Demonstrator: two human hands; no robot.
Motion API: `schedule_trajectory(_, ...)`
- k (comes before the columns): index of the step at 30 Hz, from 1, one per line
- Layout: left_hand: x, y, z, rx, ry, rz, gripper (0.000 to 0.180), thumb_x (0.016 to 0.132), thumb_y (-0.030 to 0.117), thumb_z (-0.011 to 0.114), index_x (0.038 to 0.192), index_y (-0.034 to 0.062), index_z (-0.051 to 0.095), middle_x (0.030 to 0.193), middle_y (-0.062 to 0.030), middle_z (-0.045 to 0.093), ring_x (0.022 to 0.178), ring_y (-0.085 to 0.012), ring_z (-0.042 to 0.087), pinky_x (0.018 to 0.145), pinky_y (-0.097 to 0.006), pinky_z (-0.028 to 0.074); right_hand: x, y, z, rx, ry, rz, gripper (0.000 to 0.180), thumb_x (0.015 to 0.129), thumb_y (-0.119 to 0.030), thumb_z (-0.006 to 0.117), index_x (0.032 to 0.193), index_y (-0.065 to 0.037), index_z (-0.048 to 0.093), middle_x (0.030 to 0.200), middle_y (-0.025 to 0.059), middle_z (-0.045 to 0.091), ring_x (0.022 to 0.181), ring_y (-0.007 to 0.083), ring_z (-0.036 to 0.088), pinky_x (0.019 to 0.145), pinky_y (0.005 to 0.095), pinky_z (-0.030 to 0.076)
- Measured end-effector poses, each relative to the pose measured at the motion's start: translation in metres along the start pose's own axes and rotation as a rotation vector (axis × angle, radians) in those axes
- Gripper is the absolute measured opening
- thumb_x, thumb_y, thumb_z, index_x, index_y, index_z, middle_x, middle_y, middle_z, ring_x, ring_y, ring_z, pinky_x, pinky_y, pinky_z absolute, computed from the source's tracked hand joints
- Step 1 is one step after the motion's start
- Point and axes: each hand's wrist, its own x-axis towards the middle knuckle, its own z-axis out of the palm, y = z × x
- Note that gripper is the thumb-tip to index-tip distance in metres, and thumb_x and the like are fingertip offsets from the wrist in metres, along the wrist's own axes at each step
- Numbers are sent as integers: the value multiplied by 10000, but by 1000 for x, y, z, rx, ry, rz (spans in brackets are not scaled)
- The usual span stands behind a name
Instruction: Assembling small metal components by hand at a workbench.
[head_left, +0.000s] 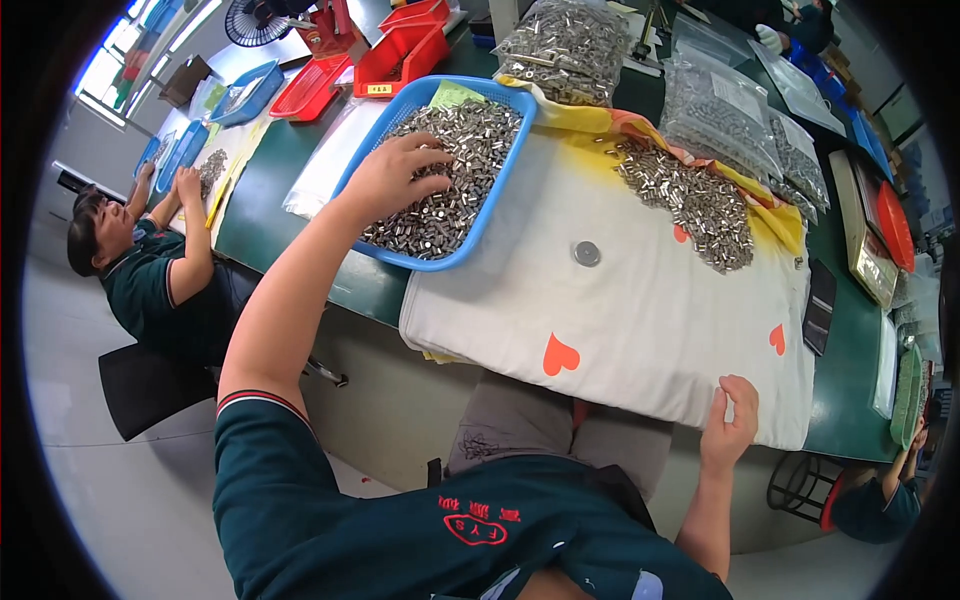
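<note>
My left hand (398,180) reaches into a blue plastic basket (462,258) on the left of the table. Its fingers are apart and rest on a heap of small silvery metal cylinders (450,215). At the near right edge of a white cloth (500,310), my right hand (732,425) is held with fingers loosely curved and a gap beside the thumb; nothing shows in it. A round grey metal disc (586,253) lies on the cloth between the hands. Farther right, a loose pile of similar cylinders (690,205) is spread over the cloth.
Clear bags of metal parts (565,50) stand at the back, with more bags (715,120) to the right. Red bins (405,60) are behind the basket. A black phone (820,305) lies at the right. A co-worker (150,270) sits at the left, another person (880,508) far right.
</note>
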Motion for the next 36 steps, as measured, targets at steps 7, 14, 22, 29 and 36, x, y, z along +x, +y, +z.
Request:
schedule_trajectory(7,22,-28,11,45,63,-117,205,818,199,526,958,77,612,1010,-99,575,917,-275,552,809,-353,435,-3,2,1,27,0,34,130,735,40,551,852,-11,579,883,119,565,842,257,538,753,329,435)
schedule_trajectory(14,38,-41,4,169,-111,-236,213,828,225,489,947,88,600,999,-104,581,918,-287,556,793,-378,437,3,-1,-3,42,-19,55,120,717,39,560,825,-6,587,815,111,573,790,250,547,709,319,441)
schedule_trajectory(22,37,109,-21,-340,103,-26,199,734,60,608,930,27,599,1009,-108,581,864,-257,576,771,-323,458,34,-1,4,77,-75,-14,100,709,8,582,804,-24,593,767,104,585,746,255,552,663,321,442)
schedule_trajectory(29,49,167,69,-53,-178,209,193,734,144,586,916,82,603,956,-88,570,867,-258,547,742,-353,451,113,51,59,-269,-38,-35,69,730,-90,578,782,-48,597,788,107,583,766,277,543,669,364,439)
schedule_trajectory(36,49,154,77,-276,-169,98,191,690,140,626,873,90,610,862,-80,560,808,-274,549,712,-361,455,122,54,70,-349,-161,-41,44,716,-83,569,743,-56,591,748,104,556,739,275,530,667,373,438)
